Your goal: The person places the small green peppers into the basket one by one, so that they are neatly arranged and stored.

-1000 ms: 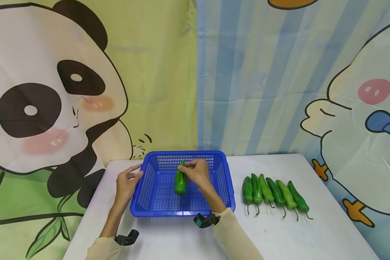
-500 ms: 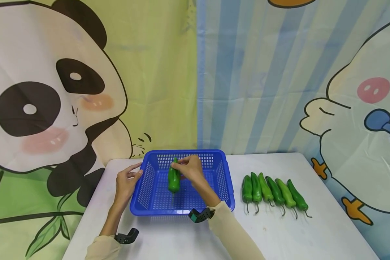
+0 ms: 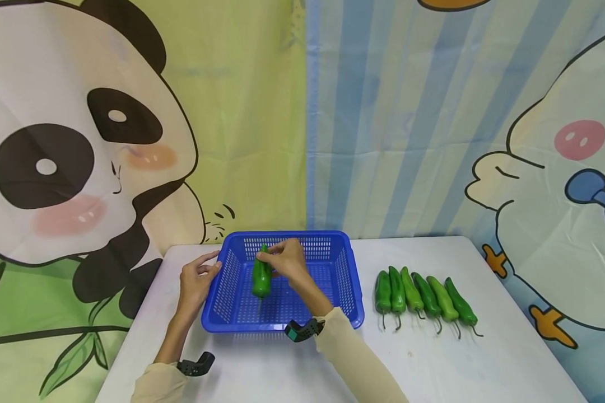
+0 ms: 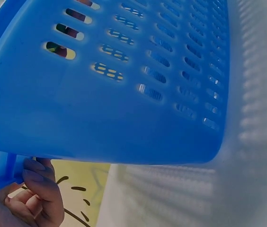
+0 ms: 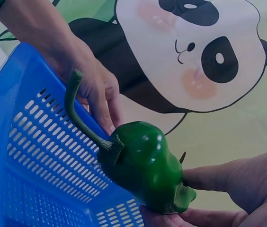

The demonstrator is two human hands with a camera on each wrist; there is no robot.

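Note:
My right hand point(image 3: 288, 259) pinches a long green pepper point(image 3: 261, 280) by its tip between thumb and fingers. The pepper hangs inside a blue perforated plastic basket point(image 3: 282, 328), toward its left side, stem end down in the head view. Up close in the right wrist view, the glossy pepper point(image 5: 140, 158) shows its curved stem, apart from the basket wall. My left hand point(image 3: 195, 285) holds the basket's left rim. Its curled fingers point(image 4: 43, 189) show at the rim in the left wrist view; part of that hand is hidden there.
Several green peppers point(image 3: 430, 296) lie in a row on the white table point(image 3: 413, 369), right of the basket, stems toward me. A curtain point(image 3: 252, 140) with cartoon animals hangs behind the table.
My right hand has carried the pepper leftward and slightly away from me within the basket. My left hand keeps its place at the rim, and the row of peppers stays put.

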